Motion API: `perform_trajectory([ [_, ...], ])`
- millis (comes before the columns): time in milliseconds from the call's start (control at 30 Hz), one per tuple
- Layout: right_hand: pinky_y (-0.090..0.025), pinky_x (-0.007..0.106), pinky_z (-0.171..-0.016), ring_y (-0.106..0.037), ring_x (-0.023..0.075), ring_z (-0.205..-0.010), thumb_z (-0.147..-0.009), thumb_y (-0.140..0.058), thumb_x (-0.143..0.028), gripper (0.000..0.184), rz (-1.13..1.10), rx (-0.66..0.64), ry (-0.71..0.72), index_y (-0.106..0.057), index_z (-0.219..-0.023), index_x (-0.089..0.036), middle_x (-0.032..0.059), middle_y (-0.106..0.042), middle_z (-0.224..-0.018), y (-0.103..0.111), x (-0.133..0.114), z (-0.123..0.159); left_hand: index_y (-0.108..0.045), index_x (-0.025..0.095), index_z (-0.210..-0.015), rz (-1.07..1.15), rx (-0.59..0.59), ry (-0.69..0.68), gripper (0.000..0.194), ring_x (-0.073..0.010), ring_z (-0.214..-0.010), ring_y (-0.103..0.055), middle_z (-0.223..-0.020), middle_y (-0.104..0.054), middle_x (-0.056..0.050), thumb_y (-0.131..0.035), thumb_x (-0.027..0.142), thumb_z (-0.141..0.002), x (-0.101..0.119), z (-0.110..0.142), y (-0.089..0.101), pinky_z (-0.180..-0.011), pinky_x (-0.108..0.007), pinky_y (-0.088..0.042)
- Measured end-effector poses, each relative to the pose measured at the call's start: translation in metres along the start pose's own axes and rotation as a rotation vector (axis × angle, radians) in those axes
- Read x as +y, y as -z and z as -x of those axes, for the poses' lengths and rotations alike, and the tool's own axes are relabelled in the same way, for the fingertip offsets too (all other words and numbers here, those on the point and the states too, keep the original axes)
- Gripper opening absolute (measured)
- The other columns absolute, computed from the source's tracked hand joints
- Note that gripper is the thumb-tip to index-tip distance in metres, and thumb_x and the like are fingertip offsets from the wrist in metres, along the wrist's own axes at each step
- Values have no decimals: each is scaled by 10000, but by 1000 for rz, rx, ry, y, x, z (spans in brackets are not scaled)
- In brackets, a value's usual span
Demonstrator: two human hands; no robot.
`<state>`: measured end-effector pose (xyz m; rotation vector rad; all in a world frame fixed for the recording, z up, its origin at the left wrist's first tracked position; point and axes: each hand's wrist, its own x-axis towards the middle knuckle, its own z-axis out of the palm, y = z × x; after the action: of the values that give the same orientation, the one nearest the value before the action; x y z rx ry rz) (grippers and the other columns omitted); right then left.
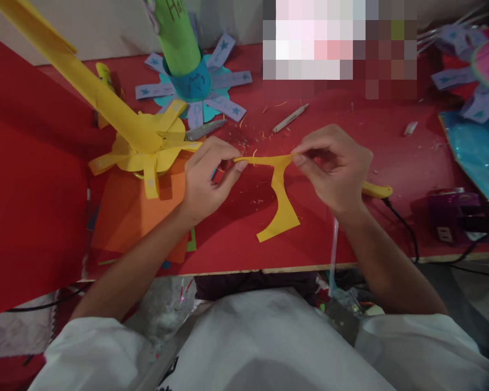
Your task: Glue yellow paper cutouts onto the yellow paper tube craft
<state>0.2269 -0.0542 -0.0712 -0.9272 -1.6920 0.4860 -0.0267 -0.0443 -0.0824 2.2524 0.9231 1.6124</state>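
Left hand and right hand each pinch shut on one end of yellow paper strip, held taut above red table, centre-near. Step: shaping strip. Next likely needs steady, even pull.

Head-worn view, looking forward and down, close over red table

Left hand and right hand pinch a yellow paper strip (curved, drooping) above the red table.
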Motion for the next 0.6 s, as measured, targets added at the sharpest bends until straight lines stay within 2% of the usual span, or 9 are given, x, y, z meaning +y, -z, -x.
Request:
perform_trajectory([
  [167, -538, 347, -652, -670, 172, -775, -1006, -783, -320, 84, 10, -20, -45, -764, -932, -283, -6, -728, -870, -1, 3, 1, -663, 262, -949, 26, -23, 61, 232, -151, -754, -628, -819, -670, 1, -701, 446, -1085, 3, 1, -1, -682, -341, -495],
  [333, -569, 372, -720, -680, 188, -791, -1026, -755, -419, 208, 94, 11, -114, -727, -876, -277, -3, -719, -851, -3, 5, 4, -621, 239, -896, 14, -56, 140, 307, -138, -747, -588, -806, -629, 4, -690, 465, -1093, 3, 1, -2, -675, -340, -486],
  [433, -576, 378, -767, -696, 190, -820, -1023, -757, -401, 210, 96, 21, -128, -716, -868, -265, -2, -726, -860, -4, 6, 5, -592, 235, -872, -38, -96, 194, 393, -133, -730, -556, -789, -602, 5, -637, 545, -1111, 4, 1, -1, -673, -352, -483],
  [600, -600, 372, -784, -714, 197, -853, -1045, -718, -392, 172, 157, -22, -186, -723, -914, -279, 13, -741, -902, -3, 8, 5, -588, 243, -905, -87, -168, 260, 427, -131, -748, -552, -818, -617, 1, -570, 608, -1126, -2, 3, 0, -696, -351, -507],
])
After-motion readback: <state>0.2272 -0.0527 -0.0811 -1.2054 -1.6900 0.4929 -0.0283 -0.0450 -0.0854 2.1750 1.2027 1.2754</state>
